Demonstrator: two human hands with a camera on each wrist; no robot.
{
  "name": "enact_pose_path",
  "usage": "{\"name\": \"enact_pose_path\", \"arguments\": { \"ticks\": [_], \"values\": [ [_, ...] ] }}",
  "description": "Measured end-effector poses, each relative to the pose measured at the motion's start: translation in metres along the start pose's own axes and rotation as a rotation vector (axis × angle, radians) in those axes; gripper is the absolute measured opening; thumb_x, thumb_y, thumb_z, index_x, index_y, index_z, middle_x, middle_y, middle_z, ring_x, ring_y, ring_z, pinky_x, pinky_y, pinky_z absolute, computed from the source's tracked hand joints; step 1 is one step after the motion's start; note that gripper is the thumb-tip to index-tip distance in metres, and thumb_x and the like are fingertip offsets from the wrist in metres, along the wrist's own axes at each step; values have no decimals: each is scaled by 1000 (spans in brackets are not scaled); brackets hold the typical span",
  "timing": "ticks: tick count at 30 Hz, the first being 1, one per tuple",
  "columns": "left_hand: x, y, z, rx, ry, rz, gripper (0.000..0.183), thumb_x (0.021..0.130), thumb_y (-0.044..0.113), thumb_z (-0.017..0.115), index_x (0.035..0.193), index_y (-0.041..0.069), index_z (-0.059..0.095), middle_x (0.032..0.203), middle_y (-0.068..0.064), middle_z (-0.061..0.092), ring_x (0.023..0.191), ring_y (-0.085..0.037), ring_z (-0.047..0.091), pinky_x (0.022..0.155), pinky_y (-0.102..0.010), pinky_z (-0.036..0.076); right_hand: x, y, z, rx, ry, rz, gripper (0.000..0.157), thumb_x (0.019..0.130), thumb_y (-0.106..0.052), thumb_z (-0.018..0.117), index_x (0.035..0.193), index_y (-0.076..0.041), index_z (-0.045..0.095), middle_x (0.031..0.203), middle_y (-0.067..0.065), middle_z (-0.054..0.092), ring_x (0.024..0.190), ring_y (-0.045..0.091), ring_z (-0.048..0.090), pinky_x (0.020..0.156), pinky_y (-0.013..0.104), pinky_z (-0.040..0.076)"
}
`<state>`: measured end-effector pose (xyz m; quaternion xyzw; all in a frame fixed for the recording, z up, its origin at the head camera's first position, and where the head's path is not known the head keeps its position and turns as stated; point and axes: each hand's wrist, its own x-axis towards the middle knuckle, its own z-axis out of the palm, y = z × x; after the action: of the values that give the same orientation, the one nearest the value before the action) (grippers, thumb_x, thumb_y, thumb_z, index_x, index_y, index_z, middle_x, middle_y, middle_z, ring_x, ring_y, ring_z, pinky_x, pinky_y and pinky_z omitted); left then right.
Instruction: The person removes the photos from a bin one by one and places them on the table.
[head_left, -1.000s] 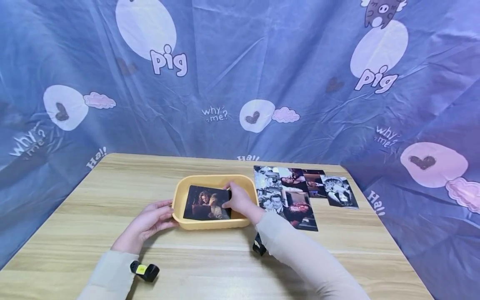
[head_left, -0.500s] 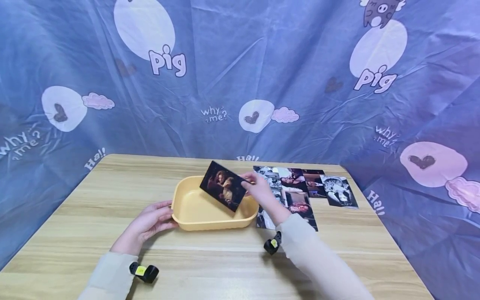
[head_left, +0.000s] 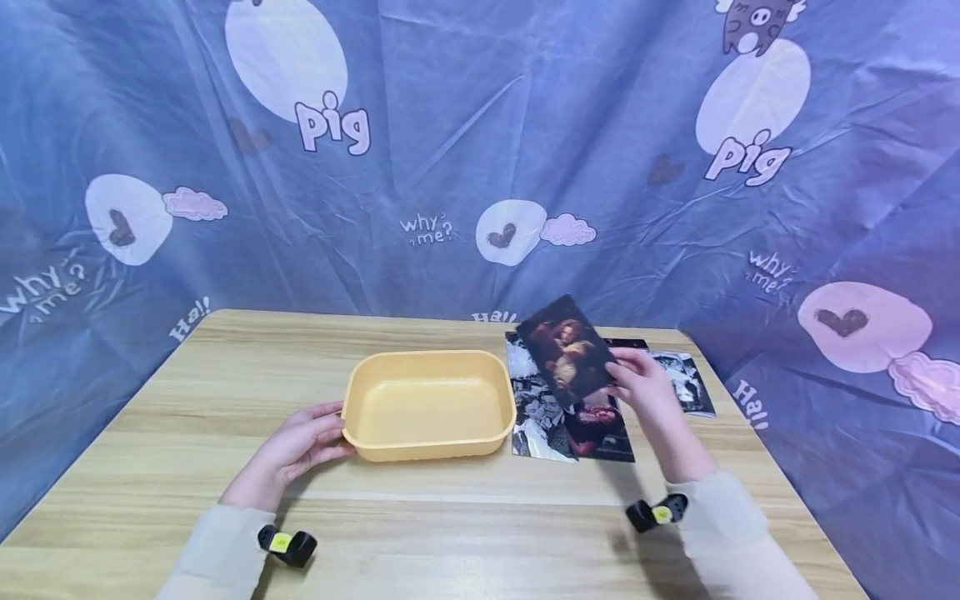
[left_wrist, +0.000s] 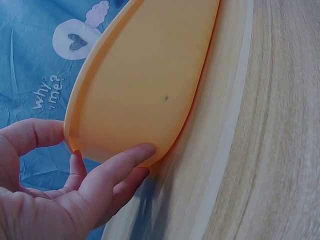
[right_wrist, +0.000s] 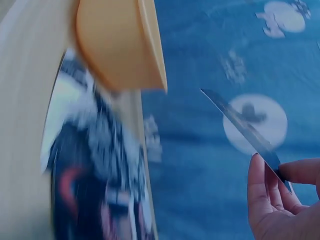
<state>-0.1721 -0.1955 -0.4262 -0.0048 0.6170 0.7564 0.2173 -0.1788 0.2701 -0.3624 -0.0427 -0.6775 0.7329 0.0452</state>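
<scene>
In the head view my left hand (head_left: pixel 303 442) rests its spread fingers against the left end of a yellow plastic tray (head_left: pixel 423 417). The left wrist view shows those fingertips on the outside of the end wall and at the rim (left_wrist: pixel 71 112). Up over the right of the table, my right hand (head_left: pixel 647 387) pinches a dark photo (head_left: pixel 562 354) of two figures by its right-hand edge. Seen nearly edge-on in the right wrist view, the photo (right_wrist: pixel 242 127) sits between thumb and fingers and slants up. Nothing lies inside the tray.
Beneath the raised photo, several photo prints (head_left: pixel 542 425) lie side by side right of the tray, partly covered by it. A black-and-white print (head_left: pixel 686 387) lies farther right, behind my right hand. A blue patterned curtain (head_left: pixel 390 275) hangs behind the wooden table (head_left: pixel 420 533).
My right hand has lifted the photo out of the tray and carried it right, over the prints on the table. The left hand has stayed at the tray's left end.
</scene>
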Motion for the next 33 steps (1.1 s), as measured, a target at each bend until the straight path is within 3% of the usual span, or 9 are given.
{"name": "enact_pose_path", "arguments": {
  "ticks": [6, 11, 16, 24, 33],
  "values": [
    [-1, -1, 0, -7, 2, 2, 68, 93, -2, 48, 145, -18, 8, 101, -4, 68, 91, -13, 69, 86, -33, 60, -17, 17, -60, 181, 50, 22, 33, 94, 7, 47, 83, -19, 64, 75, -8, 66, 64, 5, 64, 60, 16, 59],
    [-1, -1, 0, -4, 5, 0, 67, 93, -1, 48, 145, -18, 9, 101, -4, 68, 91, -13, 69, 86, -33, 60, -26, 40, -98, 308, 112, 221, 33, 93, 6, 44, 77, -16, 62, 76, -5, 62, 68, 5, 64, 67, 14, 59],
    [0, 0, 0, 11, 9, 4, 66, 94, -1, 48, 145, -18, 9, 102, -5, 69, 91, -13, 69, 86, -33, 61, -29, 58, -113, 415, 78, 376, 32, 95, 7, 40, 78, -11, 60, 78, -2, 68, 75, 6, 66, 75, 17, 60],
    [1, -2, -1, 14, 5, -4, 67, 94, 0, 49, 146, -17, 9, 102, -4, 68, 91, -13, 69, 86, -33, 60, -29, 72, -122, 328, 83, 416, 35, 96, 5, 40, 77, -15, 61, 76, -5, 68, 75, 3, 65, 75, 14, 59],
    [0, -2, -1, 8, 6, -1, 66, 95, 1, 49, 146, -16, 10, 102, -4, 69, 92, -13, 69, 87, -34, 60, -36, 69, -124, 186, 129, 414, 33, 97, -5, 46, 74, -23, 62, 75, -13, 65, 72, -1, 63, 74, 13, 58]
  ]
}}
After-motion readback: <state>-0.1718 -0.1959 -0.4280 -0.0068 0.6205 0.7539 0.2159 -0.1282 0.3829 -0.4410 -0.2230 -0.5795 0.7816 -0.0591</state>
